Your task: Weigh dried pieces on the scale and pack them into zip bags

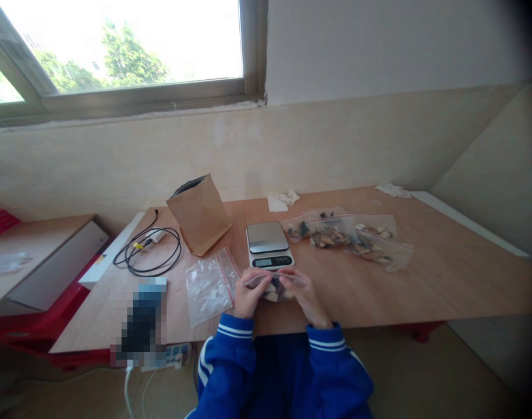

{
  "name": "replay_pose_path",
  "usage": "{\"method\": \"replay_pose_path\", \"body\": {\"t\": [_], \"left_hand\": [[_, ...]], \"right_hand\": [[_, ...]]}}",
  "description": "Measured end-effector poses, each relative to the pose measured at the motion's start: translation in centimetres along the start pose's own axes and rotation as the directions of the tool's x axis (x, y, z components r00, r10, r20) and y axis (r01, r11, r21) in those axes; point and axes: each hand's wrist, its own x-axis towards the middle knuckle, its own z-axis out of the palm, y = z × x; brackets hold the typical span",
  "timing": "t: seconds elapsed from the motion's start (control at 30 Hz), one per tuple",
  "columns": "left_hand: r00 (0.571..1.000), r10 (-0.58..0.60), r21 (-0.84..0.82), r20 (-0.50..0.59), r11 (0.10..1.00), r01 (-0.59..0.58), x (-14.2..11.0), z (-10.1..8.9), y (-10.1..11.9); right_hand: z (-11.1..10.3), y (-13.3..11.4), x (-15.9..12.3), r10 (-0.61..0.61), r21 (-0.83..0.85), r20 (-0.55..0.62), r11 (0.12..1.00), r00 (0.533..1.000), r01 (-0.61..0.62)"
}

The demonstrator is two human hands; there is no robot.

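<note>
Between my hands is a clear zip bag (273, 295) with pale and dark dried pieces in its lower part. My left hand (250, 293) pinches one side of its top edge, and my right hand (304, 295) pinches the other. Just beyond my fingers stands a digital kitchen scale (269, 238) with a bare metal plate. Clear zip bags of dried slices (333, 235) lie to the right of the scale. A flat clear zip bag (209, 289) with a red seal line rests beside my left hand.
An open brown paper pouch (200, 215) stands left of the scale. Further left are a coiled black cable (148, 270) and a blurred-out dark object (141, 320). Crumpled white tissue (287, 198) lies by the wall. The table's front edge (379, 323) runs close to me.
</note>
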Motion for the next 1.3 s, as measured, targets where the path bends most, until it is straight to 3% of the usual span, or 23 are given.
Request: {"method": "replay_pose_path", "body": {"t": [0.3, 0.5, 0.67, 0.83, 1.07, 1.3], "left_hand": [[0.999, 0.036, 0.03, -0.022, 0.999, -0.036, -0.1, -0.1, -0.2], [0.997, 0.079, 0.136, -0.021, 0.988, -0.076, 0.0, -0.3, -0.3], [0.996, 0.076, 0.136, -0.041, 0.988, -0.07, 0.0, -0.3, -0.5], [0.998, 0.062, 0.088, 0.02, 0.994, -0.063, 0.1, -0.4, -0.7], [0.99, 0.12, 0.095, 0.072, 0.987, -0.126, 0.1, -0.3, -0.2], [0.987, 0.155, 0.141, 0.041, 0.977, -0.159, 0.1, -0.2, -0.4]], "right_hand": [[0.3, -0.5, 0.1, -0.163, -0.126, 0.037, 0.978, 0.986, 0.166], [0.6, 0.1, 0.2, -0.287, -0.183, -0.03, 0.943, 0.957, 0.277], [0.8, 0.0, 0.1, -0.266, -0.172, -0.021, 0.951, 0.964, 0.258], [1.0, -0.2, 0.1, -0.18, -0.095, 0.061, 0.978, 0.982, 0.186], [1.6, 0.0, 0.2, -0.246, -0.1, 0.003, 0.964, 0.969, 0.245], [1.8, -0.2, 0.1, -0.271, -0.109, -0.014, 0.957, 0.963, 0.268]]}}
